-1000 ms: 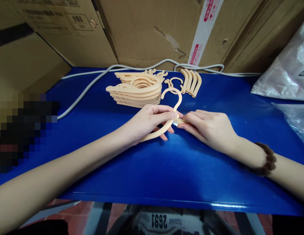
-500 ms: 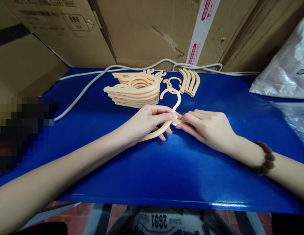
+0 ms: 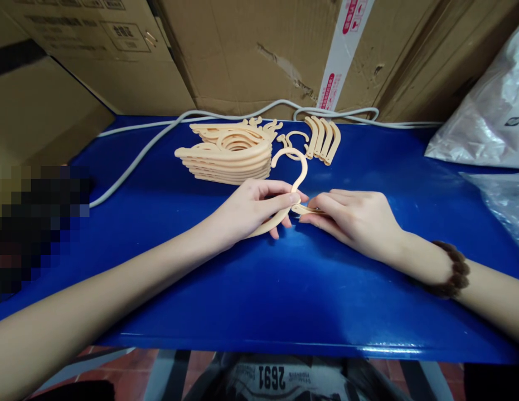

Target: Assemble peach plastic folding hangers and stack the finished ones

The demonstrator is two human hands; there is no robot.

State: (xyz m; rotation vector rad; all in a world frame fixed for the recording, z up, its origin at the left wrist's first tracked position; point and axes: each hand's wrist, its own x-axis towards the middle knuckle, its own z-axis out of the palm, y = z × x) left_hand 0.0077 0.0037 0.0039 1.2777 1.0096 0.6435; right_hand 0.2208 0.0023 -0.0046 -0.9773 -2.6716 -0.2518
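A cream plastic hook piece (image 3: 300, 174) with a curved arm rises from between the thumb and fingers of my left hand (image 3: 259, 209). My right hand (image 3: 353, 217) pinches a second cream arm piece (image 3: 303, 210), whose rounded end with a small hole lies right at the base of the hook. Most of that arm is hidden by my right fingers. Behind my left hand sits a stack of cream hanger parts (image 3: 229, 161). Loose hooks (image 3: 296, 136) and several curved arm pieces (image 3: 324, 142) lie to the right of the stack.
The blue table (image 3: 259, 301) carries a white cable (image 3: 150, 146) along its back and left. Cardboard boxes (image 3: 251, 55) stand behind. Plastic bags (image 3: 485, 111) are at the right. A dark, pixelated area (image 3: 33, 234) covers the left side.
The hook piece in my left hand has tilted and shifted slightly left. The holed end of the right arm piece now shows more plainly beside it. My right hand has barely moved.
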